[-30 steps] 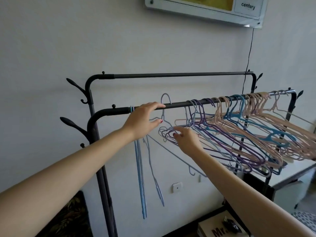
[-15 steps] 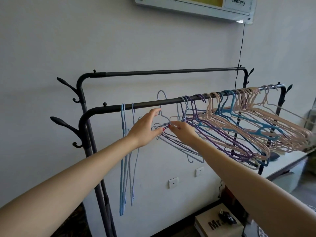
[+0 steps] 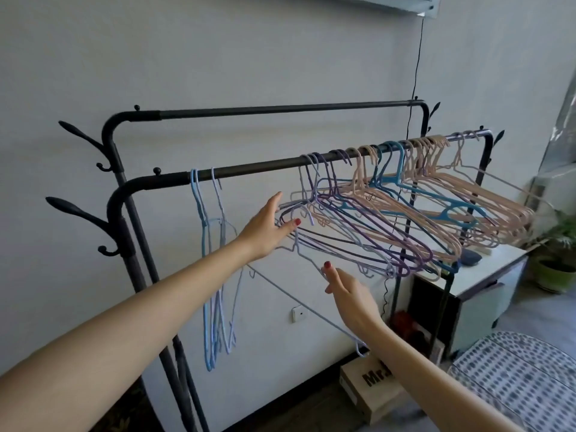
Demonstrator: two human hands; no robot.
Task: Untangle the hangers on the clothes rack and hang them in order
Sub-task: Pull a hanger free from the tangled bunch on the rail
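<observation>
A black clothes rack's front rail [image 3: 255, 168] carries a tangled bunch of purple, teal and pink hangers [image 3: 374, 219] on its right half, all tilted up to the right. A few light blue and lavender hangers [image 3: 215, 275] hang straight down near the left end. My left hand [image 3: 268, 226] reaches to the bunch's left tips with fingers stretched out, thumb under the wires. Below it, my right hand [image 3: 346, 291] pinches the shoulder of a lavender hanger [image 3: 290, 294], which slants down to the right, off the rail.
A higher back rail [image 3: 280, 110] runs close to the wall, and branch-like hooks [image 3: 78, 213] stick out at the rack's left. A white cabinet [image 3: 486, 285] stands under the rack's right end, with a cardboard box [image 3: 374, 388], a dotted cushion [image 3: 514, 375] and a potted plant [image 3: 558, 260] nearby.
My right hand has dropped from the bunch's left tips, bringing a lavender hanger down with it. My left hand stays at the bunch's left end.
</observation>
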